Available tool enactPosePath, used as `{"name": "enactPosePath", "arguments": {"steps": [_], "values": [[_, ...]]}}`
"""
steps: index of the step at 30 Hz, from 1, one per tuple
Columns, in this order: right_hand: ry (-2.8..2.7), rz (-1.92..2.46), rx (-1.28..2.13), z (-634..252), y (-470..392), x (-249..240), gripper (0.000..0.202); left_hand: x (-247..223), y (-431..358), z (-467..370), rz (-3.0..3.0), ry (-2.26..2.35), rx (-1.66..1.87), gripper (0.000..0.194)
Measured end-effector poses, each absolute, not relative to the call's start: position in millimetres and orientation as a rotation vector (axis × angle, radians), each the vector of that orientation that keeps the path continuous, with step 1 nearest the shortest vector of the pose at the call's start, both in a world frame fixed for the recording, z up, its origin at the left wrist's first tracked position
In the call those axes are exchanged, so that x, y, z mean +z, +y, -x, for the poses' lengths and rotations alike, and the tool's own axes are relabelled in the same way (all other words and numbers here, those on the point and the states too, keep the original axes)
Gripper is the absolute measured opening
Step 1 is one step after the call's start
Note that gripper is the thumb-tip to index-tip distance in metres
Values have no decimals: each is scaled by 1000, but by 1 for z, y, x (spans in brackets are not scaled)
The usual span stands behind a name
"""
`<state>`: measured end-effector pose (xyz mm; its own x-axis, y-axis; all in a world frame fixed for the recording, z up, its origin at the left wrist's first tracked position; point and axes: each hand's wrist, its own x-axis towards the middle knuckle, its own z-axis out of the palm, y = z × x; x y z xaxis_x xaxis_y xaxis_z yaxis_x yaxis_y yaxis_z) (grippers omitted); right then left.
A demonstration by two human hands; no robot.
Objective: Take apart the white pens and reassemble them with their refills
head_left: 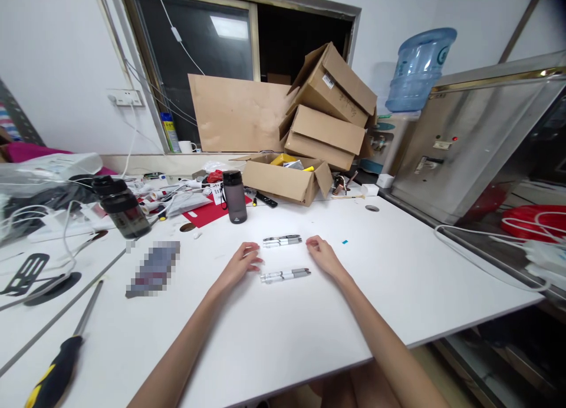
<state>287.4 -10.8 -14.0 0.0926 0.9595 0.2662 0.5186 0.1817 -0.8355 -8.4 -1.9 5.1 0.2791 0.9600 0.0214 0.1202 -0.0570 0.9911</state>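
Note:
Two small groups of pens lie sideways on the white table (pixel 274 337). The farther pens (pixel 282 241) rest side by side, one of them darker than the rest. Closer to me, the nearer pens (pixel 285 275) lie together, white and clear with grey ends. At the left ends of both groups is my left hand (pixel 243 262), its fingers bent and apart around nothing. My right hand (pixel 323 255) rests just off the right end of the farther pens, fingers loosely curved and holding nothing visible.
A dark bottle (pixel 234 197) and an open cardboard box (pixel 283 181) stand at the back. On the left are another bottle (pixel 121 207), a blurred-out flat object (pixel 154 269), a screwdriver (pixel 66 355) and tangled cables. A blue scrap (pixel 345 242) lies right of my right hand.

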Motion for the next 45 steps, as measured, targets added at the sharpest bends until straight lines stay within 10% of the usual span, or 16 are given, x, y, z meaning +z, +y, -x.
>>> {"name": "enactPosePath", "arguments": {"steps": [8,45], "values": [[-1593,1505,598,-283,-11,-20,33,5,0,-1,-1124,1033,946,69],[-1086,1183,1064,-268,-18,2,28,17,-7,-3,-1284,1036,1157,54]]}}
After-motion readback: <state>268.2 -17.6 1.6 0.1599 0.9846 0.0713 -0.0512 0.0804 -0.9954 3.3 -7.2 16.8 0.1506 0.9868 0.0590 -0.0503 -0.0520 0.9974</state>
